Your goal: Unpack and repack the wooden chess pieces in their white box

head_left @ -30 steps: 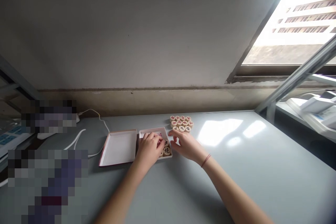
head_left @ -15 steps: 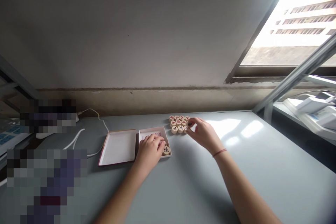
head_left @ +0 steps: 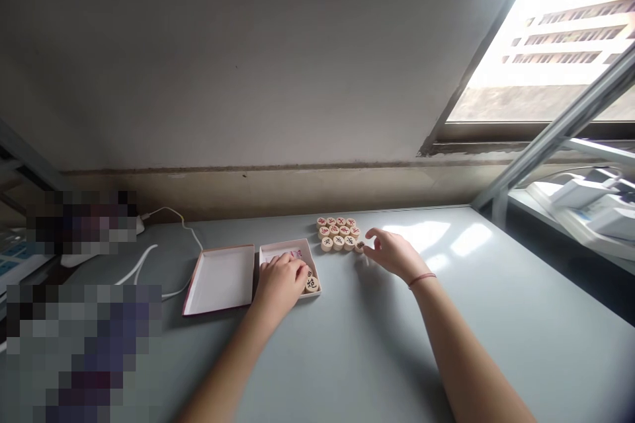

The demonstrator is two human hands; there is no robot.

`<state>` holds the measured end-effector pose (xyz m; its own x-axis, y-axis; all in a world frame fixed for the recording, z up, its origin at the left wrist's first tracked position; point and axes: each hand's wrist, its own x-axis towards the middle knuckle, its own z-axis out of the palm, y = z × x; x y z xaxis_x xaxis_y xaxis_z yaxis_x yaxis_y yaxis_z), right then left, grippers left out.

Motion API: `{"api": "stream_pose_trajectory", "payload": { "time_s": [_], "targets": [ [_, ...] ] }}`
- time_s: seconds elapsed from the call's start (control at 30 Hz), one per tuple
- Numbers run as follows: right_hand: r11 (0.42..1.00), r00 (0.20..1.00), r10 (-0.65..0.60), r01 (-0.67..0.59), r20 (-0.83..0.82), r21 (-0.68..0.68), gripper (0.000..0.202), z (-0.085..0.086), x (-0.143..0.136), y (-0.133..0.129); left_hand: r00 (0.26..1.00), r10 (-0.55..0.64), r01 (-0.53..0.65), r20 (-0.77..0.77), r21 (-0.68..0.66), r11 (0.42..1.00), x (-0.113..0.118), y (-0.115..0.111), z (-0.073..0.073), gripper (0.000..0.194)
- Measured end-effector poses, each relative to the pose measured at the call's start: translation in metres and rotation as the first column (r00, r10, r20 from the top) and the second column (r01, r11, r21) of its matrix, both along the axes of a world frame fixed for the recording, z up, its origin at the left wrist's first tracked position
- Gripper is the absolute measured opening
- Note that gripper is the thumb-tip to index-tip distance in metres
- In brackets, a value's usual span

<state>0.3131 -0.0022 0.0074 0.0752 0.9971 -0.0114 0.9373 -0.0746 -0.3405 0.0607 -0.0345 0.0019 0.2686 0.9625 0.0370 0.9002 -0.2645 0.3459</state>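
My left hand (head_left: 282,279) reaches into a small white box (head_left: 302,245), its fingers curled together and the tips hidden. Beside its thumb lies a round wooden Chinese chess piece (head_left: 311,285) with a black character, partly over another one. On the table, rows of chess pieces (head_left: 333,230) stand side by side, red characters at the back and black ones at the front. At the right end of the front row is a black-marked piece (head_left: 360,246). My right hand (head_left: 394,256) is just right of it, thumb and forefinger apart, thumb tip close to the piece.
The box's lid (head_left: 221,281) lies inside-up to the left of the box. White cables (head_left: 139,264) run across the table's left side, near blurred-out objects. A wall rises behind the table (head_left: 317,363). On the right are a metal frame bar (head_left: 526,158) and white items on a ledge.
My right hand has set a black-marked chess piece down at the front row's right end, let go and drawn back rightward. My left hand stays in the box. The view has shifted slightly.
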Motion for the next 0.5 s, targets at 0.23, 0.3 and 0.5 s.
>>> {"api": "stream_pose_trajectory", "payload": {
  "time_s": [0.23,0.3,0.5],
  "targets": [
    [0.946,0.962,0.202,-0.144,-0.183,0.289,0.019,0.011,-0.025,-0.008,0.986,0.021,-0.020,0.166,-0.005,1.000,0.000,0.000,0.001,0.016],
    [0.889,0.893,0.389,-0.298,-0.228,0.347,0.022,0.009,-0.044,-0.014,0.968,0.023,-0.033,0.250,0.039,0.999,-0.001,0.001,0.003,0.013],
    [0.724,0.758,0.631,-0.498,-0.167,0.477,0.019,0.002,-0.089,-0.028,0.832,0.030,-0.066,0.554,0.045,0.997,-0.003,-0.002,0.008,0.014]
  ]
}}
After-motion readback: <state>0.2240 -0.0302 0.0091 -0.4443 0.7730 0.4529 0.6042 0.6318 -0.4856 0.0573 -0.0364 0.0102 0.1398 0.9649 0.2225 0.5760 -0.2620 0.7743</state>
